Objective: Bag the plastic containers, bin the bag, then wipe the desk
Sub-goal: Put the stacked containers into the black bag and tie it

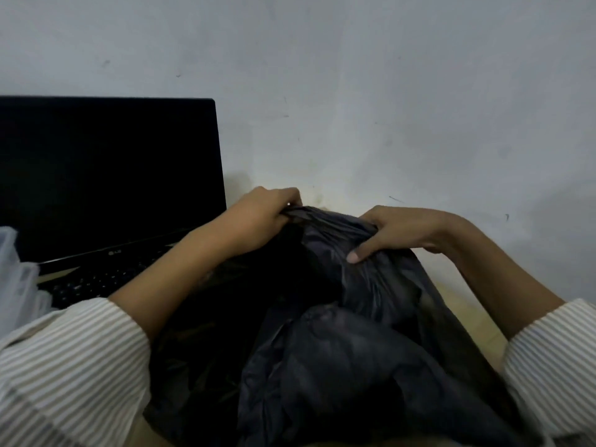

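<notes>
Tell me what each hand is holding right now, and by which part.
Both grip the black bag at its gathered top edge: left hand at the far-left rim, right hand at the right rim.

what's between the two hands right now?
Head view: only gathered black bag plastic spans between left hand and right hand; both grip its top edge.

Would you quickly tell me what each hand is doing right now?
Left hand: closed, gripping the top edge of the black bag.
Right hand: closed, gripping the bunched plastic of the same bag.
</notes>
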Motion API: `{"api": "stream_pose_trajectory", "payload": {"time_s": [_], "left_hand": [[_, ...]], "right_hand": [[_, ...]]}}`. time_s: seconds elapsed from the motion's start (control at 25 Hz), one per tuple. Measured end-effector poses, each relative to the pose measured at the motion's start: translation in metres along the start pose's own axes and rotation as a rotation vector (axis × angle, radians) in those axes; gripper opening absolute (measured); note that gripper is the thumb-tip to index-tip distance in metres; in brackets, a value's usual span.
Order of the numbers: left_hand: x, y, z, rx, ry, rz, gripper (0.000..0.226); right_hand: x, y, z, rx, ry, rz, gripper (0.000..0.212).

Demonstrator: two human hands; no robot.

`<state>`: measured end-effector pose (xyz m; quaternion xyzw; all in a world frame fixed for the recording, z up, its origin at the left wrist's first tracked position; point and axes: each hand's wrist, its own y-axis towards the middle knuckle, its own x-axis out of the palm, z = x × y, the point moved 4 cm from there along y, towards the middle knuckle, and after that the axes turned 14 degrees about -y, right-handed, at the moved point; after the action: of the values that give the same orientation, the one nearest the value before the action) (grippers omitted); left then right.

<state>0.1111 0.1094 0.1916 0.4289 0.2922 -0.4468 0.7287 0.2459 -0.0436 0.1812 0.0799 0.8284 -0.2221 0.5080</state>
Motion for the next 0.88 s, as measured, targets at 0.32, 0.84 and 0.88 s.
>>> {"api": "stream_pose_trajectory", "payload": {"time_s": [0.32, 0.84, 0.88], "left_hand": [[-0.031, -0.018, -0.032, -0.342, 0.237, 0.038, 0.025], [-0.01, -0.005, -0.003, -0.168, 0.205, 0.101, 0.035], [-0.013, -0.003, -0.005, -0.193, 0.279, 0.089, 0.032]], "right_hand": [[-0.002, 0.01, 0.043, 0.218, 0.476, 0.227, 0.022], [-0.029, -0.008, 0.012, 0.154, 0.278, 0.346, 0.029], [-0.026, -0.009, 0.011, 0.129, 0.314, 0.269, 0.029]]}}
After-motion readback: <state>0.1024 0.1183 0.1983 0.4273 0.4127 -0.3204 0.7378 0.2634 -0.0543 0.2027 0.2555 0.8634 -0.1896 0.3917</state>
